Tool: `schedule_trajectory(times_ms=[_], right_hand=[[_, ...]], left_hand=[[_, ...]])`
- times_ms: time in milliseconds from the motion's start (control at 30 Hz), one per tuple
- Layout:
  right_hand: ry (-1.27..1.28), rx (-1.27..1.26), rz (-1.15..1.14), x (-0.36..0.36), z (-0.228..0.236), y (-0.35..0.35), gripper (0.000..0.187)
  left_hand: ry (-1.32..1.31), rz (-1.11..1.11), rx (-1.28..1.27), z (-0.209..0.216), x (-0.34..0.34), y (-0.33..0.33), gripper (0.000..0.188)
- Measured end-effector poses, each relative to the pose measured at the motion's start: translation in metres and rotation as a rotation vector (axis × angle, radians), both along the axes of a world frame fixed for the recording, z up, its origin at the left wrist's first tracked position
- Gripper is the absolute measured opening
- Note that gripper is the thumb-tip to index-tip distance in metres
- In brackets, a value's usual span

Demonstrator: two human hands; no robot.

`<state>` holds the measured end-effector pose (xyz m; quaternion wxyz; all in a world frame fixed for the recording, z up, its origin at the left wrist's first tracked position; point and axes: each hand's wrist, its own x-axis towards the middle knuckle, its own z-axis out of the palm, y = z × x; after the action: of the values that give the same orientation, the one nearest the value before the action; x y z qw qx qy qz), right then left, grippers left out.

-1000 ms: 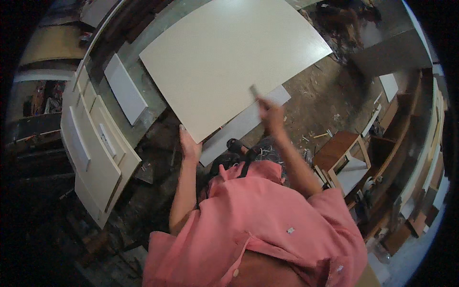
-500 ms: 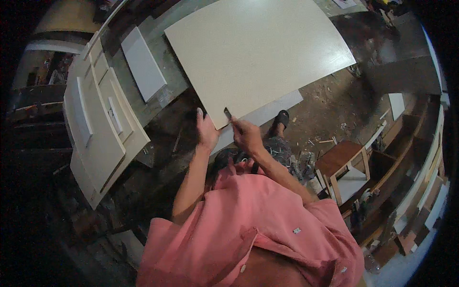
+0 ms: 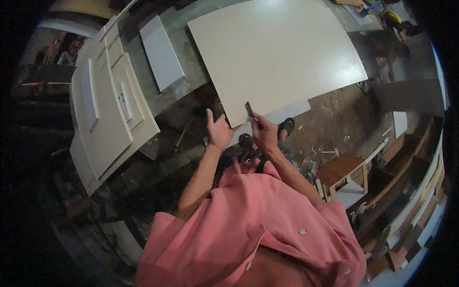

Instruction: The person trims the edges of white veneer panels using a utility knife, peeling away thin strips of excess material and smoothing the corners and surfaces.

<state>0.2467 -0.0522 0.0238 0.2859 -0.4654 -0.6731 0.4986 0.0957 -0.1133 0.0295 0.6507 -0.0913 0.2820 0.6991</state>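
A large cream-coloured panel (image 3: 282, 57) lies in front of me, one corner pointing towards my body. My left hand (image 3: 221, 133) is at that corner, its thumb spread upward and its other fingers reaching to the panel's edge; the fingertips are partly hidden. Just right of the corner, my right hand (image 3: 264, 133) is closed around a small dark flat-bladed hand tool (image 3: 248, 109). The blade end points away from me, over the panel near its close edge. Whether it touches the surface I cannot tell.
To the left lie stacked cream panels (image 3: 98, 124) and a narrow white board (image 3: 161, 52). A pale strip (image 3: 291, 111) shows below the large panel's edge. Right of me are a brown wooden piece (image 3: 339, 168), wooden shelving (image 3: 406, 153) and offcuts. Scraps litter the floor (image 3: 330, 115).
The view has shifted, so the panels appear further right. My right hand with the bladed tool has moved slightly right along the edge, away from the corner. My left hand stays at the corner.
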Motion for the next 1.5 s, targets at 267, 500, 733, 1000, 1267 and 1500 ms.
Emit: schedule_trajectory(times_ms=[267,500,733,1000,1267,1500], right_hand=[[-0.010,0.011,-0.008,-0.011,-0.010,-0.020,0.025],[0.024,0.148,0.043,0.000,-0.001,0.004,0.023],[-0.051,0.110,-0.726,0.179,-0.035,0.157,0.030],[0.933,-0.313,-0.969,0.291,-0.081,0.223,0.030],[1.197,-0.276,-1.026,0.268,-0.116,0.323,0.022],[1.245,-0.078,-1.184,0.256,-0.125,0.390,0.028]], left_hand=[[0.100,-0.037,0.031,-0.006,-0.006,-0.006,0.101],[0.277,-0.104,0.020,-0.037,-0.012,0.003,0.096],[0.494,-0.162,-0.316,-0.023,0.004,0.014,0.045],[0.933,-0.399,-0.530,-0.011,-0.006,0.030,0.047],[0.975,-0.398,-0.745,0.001,-0.010,0.039,0.053],[1.033,-0.429,-0.878,0.011,-0.002,0.041,0.062]])
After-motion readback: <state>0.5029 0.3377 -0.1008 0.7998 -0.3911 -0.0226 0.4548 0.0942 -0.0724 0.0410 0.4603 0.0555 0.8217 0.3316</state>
